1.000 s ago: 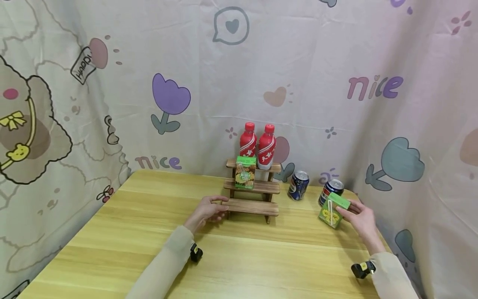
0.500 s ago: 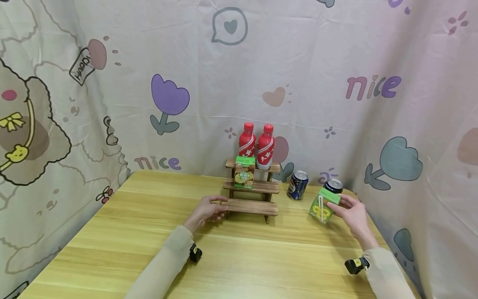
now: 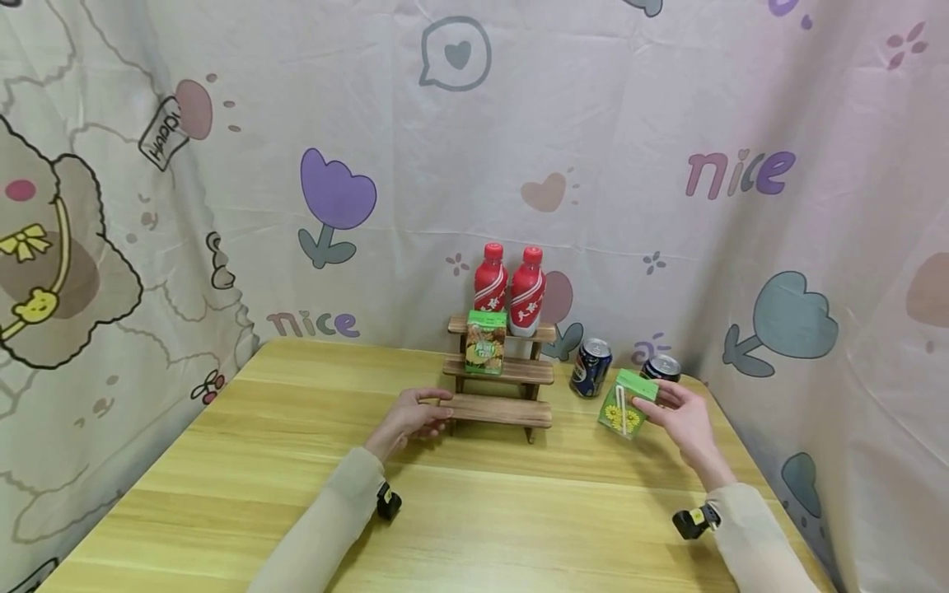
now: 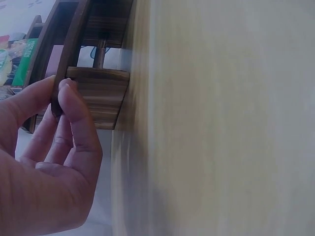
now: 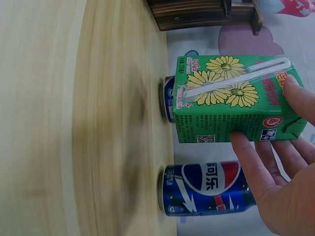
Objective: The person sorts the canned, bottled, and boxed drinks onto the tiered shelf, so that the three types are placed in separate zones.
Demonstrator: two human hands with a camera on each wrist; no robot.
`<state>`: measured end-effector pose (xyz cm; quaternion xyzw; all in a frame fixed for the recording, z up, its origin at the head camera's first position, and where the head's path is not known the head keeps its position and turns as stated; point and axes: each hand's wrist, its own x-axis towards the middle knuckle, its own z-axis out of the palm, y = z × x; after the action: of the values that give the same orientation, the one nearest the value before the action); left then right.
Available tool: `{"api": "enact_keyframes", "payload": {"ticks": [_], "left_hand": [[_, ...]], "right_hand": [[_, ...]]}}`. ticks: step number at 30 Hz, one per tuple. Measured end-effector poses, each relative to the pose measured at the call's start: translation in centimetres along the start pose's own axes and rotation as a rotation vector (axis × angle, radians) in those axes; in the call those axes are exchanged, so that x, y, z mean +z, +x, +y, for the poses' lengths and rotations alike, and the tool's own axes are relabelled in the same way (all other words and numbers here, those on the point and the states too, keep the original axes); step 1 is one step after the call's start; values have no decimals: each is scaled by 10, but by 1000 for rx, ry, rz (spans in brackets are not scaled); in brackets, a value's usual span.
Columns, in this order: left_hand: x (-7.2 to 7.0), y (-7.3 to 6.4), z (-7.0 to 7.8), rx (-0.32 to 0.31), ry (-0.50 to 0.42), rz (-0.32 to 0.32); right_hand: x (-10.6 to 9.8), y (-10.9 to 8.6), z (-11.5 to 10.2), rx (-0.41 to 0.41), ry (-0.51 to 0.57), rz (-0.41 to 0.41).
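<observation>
Right hand (image 3: 685, 424) grips a flowered carton (image 3: 627, 402), left hand (image 3: 410, 420) pinches the wooden stand (image 3: 500, 409)

Wooden table (image 3: 519, 519) beneath tiered stand (image 3: 498, 409), two blue cans (image 3: 591, 370).

Head view: light was even, from above; pale glare on table (image 3: 511, 543) nr. bottom edge, faint shadow by R hand (image 3: 682, 418). L wrist view was hazy, bluish; table washed out, shelf (image 4: 101, 93) dk. R wrist view: carton (image 5: 221, 93) fairly sharp, shadow soft-edged.
</observation>
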<state>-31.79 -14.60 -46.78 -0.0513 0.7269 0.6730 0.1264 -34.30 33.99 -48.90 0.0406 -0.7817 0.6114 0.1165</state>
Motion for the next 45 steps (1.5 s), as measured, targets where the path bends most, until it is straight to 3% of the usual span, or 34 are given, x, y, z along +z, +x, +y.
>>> {"api": "enact_keyframes", "payload": {"ticks": [4,9,11,13,29,45], "left_hand": [[0,0,0,-3,6,6],[0,0,-1,-3,13,8],[0,0,-1,0,17,7],[0,0,-1,2,19,5],[0,1,-1,16,25,1],[-1,2,-3,18,26,-5]], "right_hand": [[1,10,15,-36,27,-14],[19,-16,-48,-35,-15,-25],[26,-25,-74,1,-77,-15],[30,-28,-83,14,-79,-8],[44,-23,-105,55,-47,-32],[58,-20,-123,-38,-71,-17]]}}
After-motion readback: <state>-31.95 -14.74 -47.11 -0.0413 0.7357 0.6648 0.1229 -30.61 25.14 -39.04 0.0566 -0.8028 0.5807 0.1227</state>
